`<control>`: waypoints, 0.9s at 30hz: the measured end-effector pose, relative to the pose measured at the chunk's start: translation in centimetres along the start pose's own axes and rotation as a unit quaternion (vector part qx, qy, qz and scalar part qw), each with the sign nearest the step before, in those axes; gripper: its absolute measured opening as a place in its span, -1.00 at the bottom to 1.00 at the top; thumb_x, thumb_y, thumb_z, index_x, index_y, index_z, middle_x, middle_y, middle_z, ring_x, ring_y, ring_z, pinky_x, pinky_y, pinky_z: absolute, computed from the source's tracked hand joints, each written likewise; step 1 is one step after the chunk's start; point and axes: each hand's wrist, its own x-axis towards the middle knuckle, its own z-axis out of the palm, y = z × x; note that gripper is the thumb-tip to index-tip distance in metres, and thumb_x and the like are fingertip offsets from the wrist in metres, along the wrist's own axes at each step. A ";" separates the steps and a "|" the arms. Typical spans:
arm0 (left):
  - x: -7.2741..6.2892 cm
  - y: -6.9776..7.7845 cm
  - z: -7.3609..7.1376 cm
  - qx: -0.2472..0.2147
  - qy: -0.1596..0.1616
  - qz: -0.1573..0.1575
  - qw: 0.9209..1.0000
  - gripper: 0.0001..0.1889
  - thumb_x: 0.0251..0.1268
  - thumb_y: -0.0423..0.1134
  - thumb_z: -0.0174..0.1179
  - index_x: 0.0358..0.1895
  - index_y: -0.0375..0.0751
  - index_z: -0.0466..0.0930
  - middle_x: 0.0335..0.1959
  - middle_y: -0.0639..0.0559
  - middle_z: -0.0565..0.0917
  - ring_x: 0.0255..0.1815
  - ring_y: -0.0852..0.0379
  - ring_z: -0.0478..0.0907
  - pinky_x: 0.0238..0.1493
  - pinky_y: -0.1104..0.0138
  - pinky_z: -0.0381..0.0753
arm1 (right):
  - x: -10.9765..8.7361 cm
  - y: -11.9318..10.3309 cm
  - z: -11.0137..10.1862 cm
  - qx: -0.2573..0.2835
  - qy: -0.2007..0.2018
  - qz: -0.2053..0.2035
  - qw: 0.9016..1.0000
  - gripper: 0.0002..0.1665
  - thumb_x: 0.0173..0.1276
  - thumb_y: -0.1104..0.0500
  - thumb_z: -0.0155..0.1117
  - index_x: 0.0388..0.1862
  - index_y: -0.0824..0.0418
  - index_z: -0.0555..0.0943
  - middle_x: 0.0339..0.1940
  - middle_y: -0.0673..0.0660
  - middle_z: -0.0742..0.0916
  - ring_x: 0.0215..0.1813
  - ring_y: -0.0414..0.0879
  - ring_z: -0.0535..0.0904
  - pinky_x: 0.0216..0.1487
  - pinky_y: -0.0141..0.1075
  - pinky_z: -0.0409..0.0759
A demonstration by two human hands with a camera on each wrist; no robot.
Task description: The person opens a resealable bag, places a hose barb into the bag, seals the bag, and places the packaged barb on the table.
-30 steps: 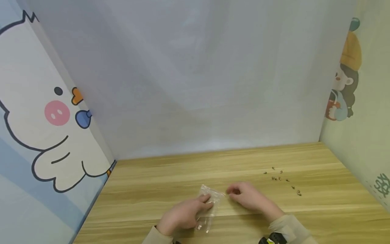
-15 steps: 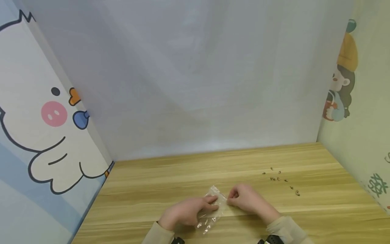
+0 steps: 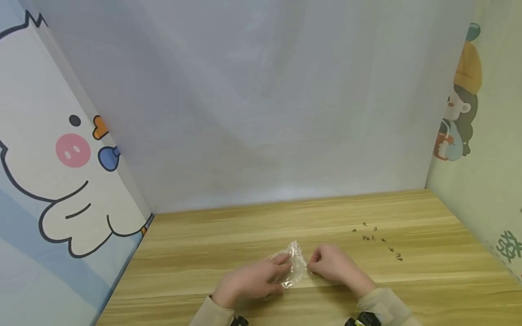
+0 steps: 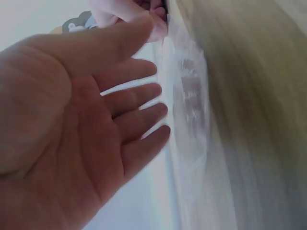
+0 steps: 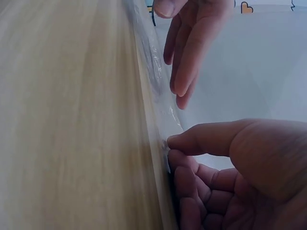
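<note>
A clear plastic zip bag (image 3: 299, 271) lies on the wooden table (image 3: 195, 246) between the two hands, crinkled and shiny. Its near part is hidden under my left hand (image 3: 254, 277), whose fingers are stretched out over it. The left wrist view shows those fingers fairly straight, the bag (image 4: 192, 100) just beyond the fingertips, with nothing gripped. My right hand (image 3: 332, 263) pinches the bag's right edge between thumb and index finger. In the right wrist view that pinch by the right hand (image 5: 230, 167) shows close, the other fingers curled in.
Several small dark metal pieces (image 3: 374, 238) lie scattered on the table to the right, beyond the right hand. A pale grey curtain (image 3: 285, 113) rises along the back. Cartoon-printed panels stand at the left (image 3: 45, 113) and right (image 3: 481, 181).
The bag has turned and shifted right and away from me. My left fingers have loosened from it and spread over it. The right hand has come to the bag's edge.
</note>
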 end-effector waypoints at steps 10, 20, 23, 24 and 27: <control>0.1 0.0 0.7 0.001 -0.013 -0.043 0.999 -0.27 0.51 -0.19 0.35 0.66 -0.15 0.29 0.72 -0.15 0.16 0.69 -0.06 0.17 0.59 0.15 0.25 | 0.4 0.9 -0.4 0.022 -0.030 -0.051 0.998 -0.87 0.24 0.20 0.50 -0.46 0.16 0.70 -0.53 -0.03 0.68 -0.46 -0.12 0.54 -0.38 -0.26 0.54; 0.2 -0.3 1.0 0.012 -0.011 -0.046 0.999 -0.10 0.16 -0.59 0.40 0.62 -0.05 0.39 0.71 0.03 0.22 0.67 -0.05 0.19 0.61 0.05 0.23 | 0.7 1.0 -1.0 0.040 -0.075 -0.070 0.994 -0.88 0.32 0.18 0.50 -0.39 0.16 0.73 -0.54 -0.04 0.69 -0.47 -0.15 0.55 -0.43 -0.31 0.53; 0.3 -0.4 1.0 0.014 -0.007 -0.045 0.999 0.00 -0.02 -0.70 0.38 0.61 -0.03 0.41 0.69 0.08 0.26 0.66 -0.05 0.21 0.61 0.05 0.22 | 0.7 1.0 -1.1 0.038 -0.077 -0.072 0.994 -0.89 0.30 0.17 0.52 -0.37 0.16 0.74 -0.52 -0.05 0.69 -0.45 -0.14 0.56 -0.40 -0.29 0.54; 0.3 -0.5 1.1 0.015 -0.006 -0.043 0.999 0.03 -0.07 -0.73 0.37 0.60 -0.03 0.42 0.69 0.09 0.27 0.66 -0.05 0.22 0.61 0.06 0.21 | 0.7 1.0 -1.1 0.037 -0.079 -0.071 0.994 -0.89 0.29 0.17 0.53 -0.36 0.16 0.75 -0.52 -0.05 0.69 -0.44 -0.13 0.57 -0.39 -0.28 0.55; 0.3 -0.5 1.1 0.013 -0.003 -0.034 0.999 0.05 -0.12 -0.78 0.34 0.58 -0.03 0.46 0.67 0.11 0.30 0.66 0.00 0.23 0.61 0.10 0.22 | 0.5 1.1 -1.1 0.047 -0.090 -0.071 0.992 -0.91 0.27 0.19 0.53 -0.35 0.17 0.76 -0.52 -0.03 0.70 -0.45 -0.13 0.60 -0.38 -0.26 0.58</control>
